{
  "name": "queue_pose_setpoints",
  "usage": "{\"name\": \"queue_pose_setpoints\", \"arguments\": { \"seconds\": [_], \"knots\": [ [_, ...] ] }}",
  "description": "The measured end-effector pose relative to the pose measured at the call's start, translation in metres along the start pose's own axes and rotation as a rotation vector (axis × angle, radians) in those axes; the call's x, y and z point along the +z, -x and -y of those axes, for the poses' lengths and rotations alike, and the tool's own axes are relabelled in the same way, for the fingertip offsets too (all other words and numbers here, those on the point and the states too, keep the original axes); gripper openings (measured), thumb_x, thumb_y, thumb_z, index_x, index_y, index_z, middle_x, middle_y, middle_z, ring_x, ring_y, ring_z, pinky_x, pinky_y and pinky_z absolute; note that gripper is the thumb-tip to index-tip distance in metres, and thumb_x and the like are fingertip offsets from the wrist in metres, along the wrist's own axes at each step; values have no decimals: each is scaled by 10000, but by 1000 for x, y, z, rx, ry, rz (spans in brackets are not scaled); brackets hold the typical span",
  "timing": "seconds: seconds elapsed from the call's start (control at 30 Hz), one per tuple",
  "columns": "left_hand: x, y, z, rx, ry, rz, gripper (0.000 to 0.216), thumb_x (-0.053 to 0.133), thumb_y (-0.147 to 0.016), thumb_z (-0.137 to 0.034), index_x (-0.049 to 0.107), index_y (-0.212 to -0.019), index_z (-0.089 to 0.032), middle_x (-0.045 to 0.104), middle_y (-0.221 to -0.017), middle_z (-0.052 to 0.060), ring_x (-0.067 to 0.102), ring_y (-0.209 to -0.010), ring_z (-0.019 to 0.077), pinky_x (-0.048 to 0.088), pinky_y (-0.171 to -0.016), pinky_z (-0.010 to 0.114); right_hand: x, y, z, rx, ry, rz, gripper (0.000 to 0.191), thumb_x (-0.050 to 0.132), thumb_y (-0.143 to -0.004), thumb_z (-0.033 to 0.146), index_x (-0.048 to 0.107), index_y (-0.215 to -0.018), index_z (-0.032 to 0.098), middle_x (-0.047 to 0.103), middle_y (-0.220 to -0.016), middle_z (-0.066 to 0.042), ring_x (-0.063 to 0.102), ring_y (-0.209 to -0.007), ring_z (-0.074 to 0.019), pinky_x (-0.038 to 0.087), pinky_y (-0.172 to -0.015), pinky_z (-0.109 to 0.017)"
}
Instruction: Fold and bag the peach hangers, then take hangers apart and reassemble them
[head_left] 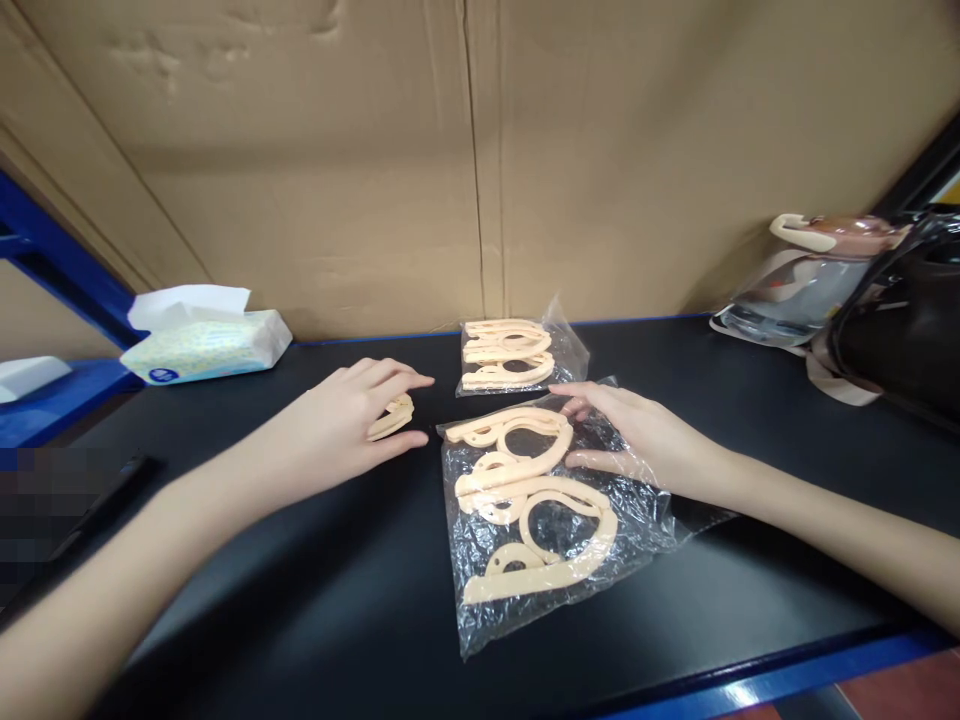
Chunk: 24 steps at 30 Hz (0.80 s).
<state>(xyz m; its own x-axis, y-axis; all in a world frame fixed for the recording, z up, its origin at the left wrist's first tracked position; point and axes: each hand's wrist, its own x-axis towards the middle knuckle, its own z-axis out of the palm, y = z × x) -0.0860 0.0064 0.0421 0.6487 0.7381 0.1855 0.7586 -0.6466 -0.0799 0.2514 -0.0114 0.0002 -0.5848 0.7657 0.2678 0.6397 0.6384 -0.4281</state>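
My left hand [352, 425] rests on the black table [300, 600], fingers curled around a small cream plastic piece [393, 416]. My right hand [637, 435] lies on the upper right part of a clear plastic bag [540, 520], fingers stretched out. That bag holds cream plastic hook-shaped hangers [536, 500]. Behind it lies a second, smaller clear bag [517, 355] packed with the same cream hangers, touched by neither hand.
A tissue pack [206, 345] sits at the back left by a blue shelf frame [52, 270]. A black bag [900, 320] and a clear bottle with a cream lid [810, 275] lie at the back right. Cardboard [480, 150] walls the back.
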Motion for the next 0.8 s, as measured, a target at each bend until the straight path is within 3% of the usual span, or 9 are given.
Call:
{"name": "queue_pose_setpoints", "arguments": {
  "seconds": [0.07,0.13,0.2,0.3,0.43,0.57,0.7,0.8],
  "knots": [
    [1,10,22,-21,7,103,728,579,-783,-621,453,-1341,-170,490,-1378,143,452,-1249,333,404,-981,454,-3,0,0,-12,40,6,622,584,-844,493,380,-1377,243,648,-1117,-71,603,-1033,-238,467,-926,-450],
    [3,21,44,-45,-40,181,835,620,-748,-620,396,-1388,-133,443,-1417,191,397,-1297,388,398,-982,511,-6,1,0,-3,57,21,616,578,-854,468,370,-1386,240,656,-1120,-65,608,-1036,-234,474,-923,-436],
    [4,29,60,-76,-71,196,840,633,-772,-566,347,-1417,-108,421,-1431,209,384,-1302,410,404,-965,547,-10,1,2,18,66,51,630,577,-857,456,351,-1408,252,665,-1131,-58,616,-1044,-235,486,-914,-424],
    [2,35,71,-106,-58,172,771,629,-793,-543,395,-1382,-104,509,-1356,184,496,-1208,380,459,-916,517,-20,5,7,20,82,121,708,597,-841,469,290,-1456,298,666,-1183,-42,627,-1066,-248,503,-898,-411],
    [-4,33,68,-102,29,117,555,592,-836,-508,496,-1274,-180,638,-1170,67,635,-1003,264,533,-813,376,-30,13,15,39,106,201,815,639,-812,470,209,-1488,326,651,-1224,-35,625,-1085,-270,516,-882,-399],
    [-8,28,59,-148,7,58,492,616,-809,-498,568,-1145,-142,689,-1014,55,688,-810,222,556,-647,291,-31,16,19,64,168,197,751,609,-843,425,223,-1481,342,642,-1228,-47,641,-1038,-280,536,-823,-410],
    [-11,20,51,-196,76,138,337,670,-766,-415,602,-984,-167,679,-668,-25,631,-472,134,444,-383,192,-28,14,14,43,153,163,620,518,-888,302,276,-1458,342,673,-1153,-22,659,-981,-236,541,-799,-377],
    [-13,18,46,-242,135,153,267,669,-766,-364,581,-943,-184,638,-579,-65,602,-426,117,402,-345,180,-27,12,10,23,175,139,563,482,-882,276,338,-1426,313,686,-1086,-22,667,-919,-217,544,-764,-360]
  ]
}}
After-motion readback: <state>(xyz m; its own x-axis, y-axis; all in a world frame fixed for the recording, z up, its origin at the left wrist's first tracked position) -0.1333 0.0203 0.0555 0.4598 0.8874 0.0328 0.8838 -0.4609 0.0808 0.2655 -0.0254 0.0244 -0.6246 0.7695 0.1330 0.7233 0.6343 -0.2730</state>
